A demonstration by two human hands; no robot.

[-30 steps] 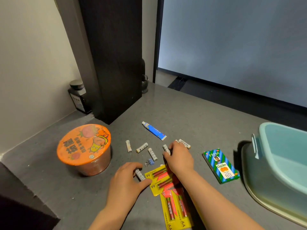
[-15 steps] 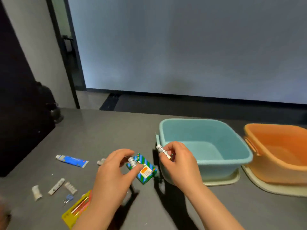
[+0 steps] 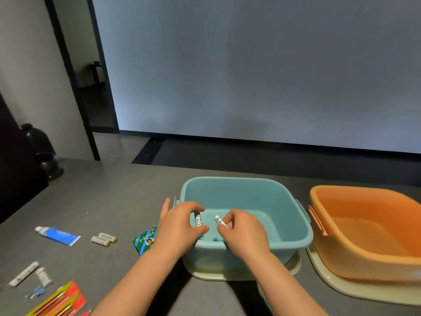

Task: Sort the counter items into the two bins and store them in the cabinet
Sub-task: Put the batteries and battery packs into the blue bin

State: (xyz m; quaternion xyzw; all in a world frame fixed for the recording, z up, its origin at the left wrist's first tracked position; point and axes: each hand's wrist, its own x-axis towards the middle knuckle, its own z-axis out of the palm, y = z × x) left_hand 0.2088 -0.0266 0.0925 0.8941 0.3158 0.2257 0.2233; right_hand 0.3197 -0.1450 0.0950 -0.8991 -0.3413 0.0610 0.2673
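Pinching 1 small white printed battery point(image 3: 198, 220) in the left hand point(image 3: 180, 226), another white battery point(image 3: 220, 221) in the right hand point(image 3: 245, 233), both held over the near-left corner of the smooth teal plastic bin point(image 3: 250, 185). Right of the hands, a rounded orange bin point(image 3: 364, 258) on a cream lid. Left of the left hand, a striped green-blue card box point(image 3: 144, 240), then 2 cylindrical batteries point(image 3: 104, 238), a blue tube point(image 3: 58, 235). Nearer and further left, 2 more white batteries point(image 3: 32, 273), a yellow-red blister pack point(image 3: 61, 301), all on the matte grey counter point(image 3: 102, 197).

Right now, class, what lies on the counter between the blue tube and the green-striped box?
In the head view, two white batteries lie side by side between the blue tube and the green-striped box.
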